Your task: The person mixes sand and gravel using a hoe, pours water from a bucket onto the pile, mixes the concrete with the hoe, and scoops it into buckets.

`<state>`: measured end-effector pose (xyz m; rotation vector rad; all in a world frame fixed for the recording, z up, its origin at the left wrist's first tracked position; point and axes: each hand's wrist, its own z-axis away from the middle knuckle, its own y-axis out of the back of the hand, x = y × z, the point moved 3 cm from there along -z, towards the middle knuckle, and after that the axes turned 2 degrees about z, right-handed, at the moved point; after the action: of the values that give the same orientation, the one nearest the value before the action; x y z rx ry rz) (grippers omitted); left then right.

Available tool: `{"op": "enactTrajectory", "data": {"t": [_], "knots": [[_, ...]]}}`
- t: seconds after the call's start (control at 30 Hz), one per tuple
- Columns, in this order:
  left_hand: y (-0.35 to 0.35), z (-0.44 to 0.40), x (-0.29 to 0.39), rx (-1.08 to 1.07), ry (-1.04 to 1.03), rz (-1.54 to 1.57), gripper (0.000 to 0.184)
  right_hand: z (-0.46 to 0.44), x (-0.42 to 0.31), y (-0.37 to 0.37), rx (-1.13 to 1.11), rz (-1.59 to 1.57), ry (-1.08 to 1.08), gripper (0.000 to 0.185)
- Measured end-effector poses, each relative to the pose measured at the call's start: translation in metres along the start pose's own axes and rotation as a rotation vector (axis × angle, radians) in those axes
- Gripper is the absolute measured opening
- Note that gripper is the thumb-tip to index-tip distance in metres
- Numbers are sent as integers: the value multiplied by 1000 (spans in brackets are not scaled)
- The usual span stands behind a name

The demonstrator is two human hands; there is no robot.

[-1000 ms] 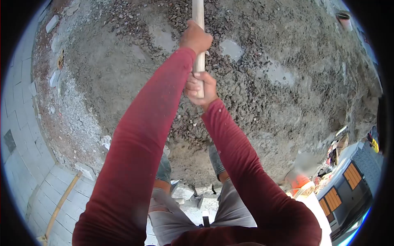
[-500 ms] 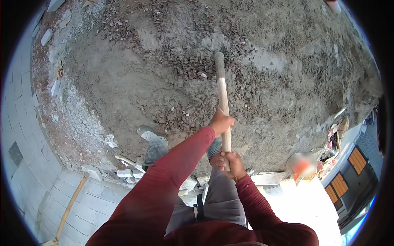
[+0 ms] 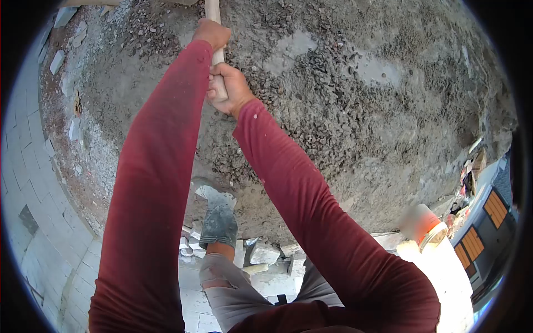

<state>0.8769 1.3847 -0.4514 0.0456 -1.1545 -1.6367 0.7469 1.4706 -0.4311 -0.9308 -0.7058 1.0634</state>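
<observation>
Two hands are closed around one wooden handle (image 3: 220,86): the left hand (image 3: 212,34) is higher, the right hand (image 3: 232,89) grips near its lower end. The handle is above the wet gravel mix (image 3: 311,105) and goes out at the top of the view. One boot (image 3: 220,216) and one orange bucket (image 3: 425,222) are visible.
</observation>
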Motion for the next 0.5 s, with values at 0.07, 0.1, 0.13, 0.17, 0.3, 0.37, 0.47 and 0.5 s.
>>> {"op": "enactTrajectory", "data": {"t": [0.07,0.1,0.13,0.17,0.3,0.37,0.47,0.5], "knots": [[-21,-7,-22,-60,78,26,54,-1,24,22,-28,-107,-52,11],[-38,21,-33,-54,140,98,50,27,26,37,89,8,-51,11],[-57,52,-41,-113,179,235,50,65,27,47,190,136,-66,11],[-81,81,-57,-122,202,244,52,102,34,49,287,153,-106,13],[-134,217,-23,-300,456,503,33,242,43,55,513,99,-217,14],[-165,266,-13,-433,464,658,48,306,36,43,630,102,-242,15],[-149,376,34,-537,547,847,50,410,53,-5,646,64,-275,20],[-139,415,44,-597,525,804,49,449,68,-18,680,88,-269,22]]}}
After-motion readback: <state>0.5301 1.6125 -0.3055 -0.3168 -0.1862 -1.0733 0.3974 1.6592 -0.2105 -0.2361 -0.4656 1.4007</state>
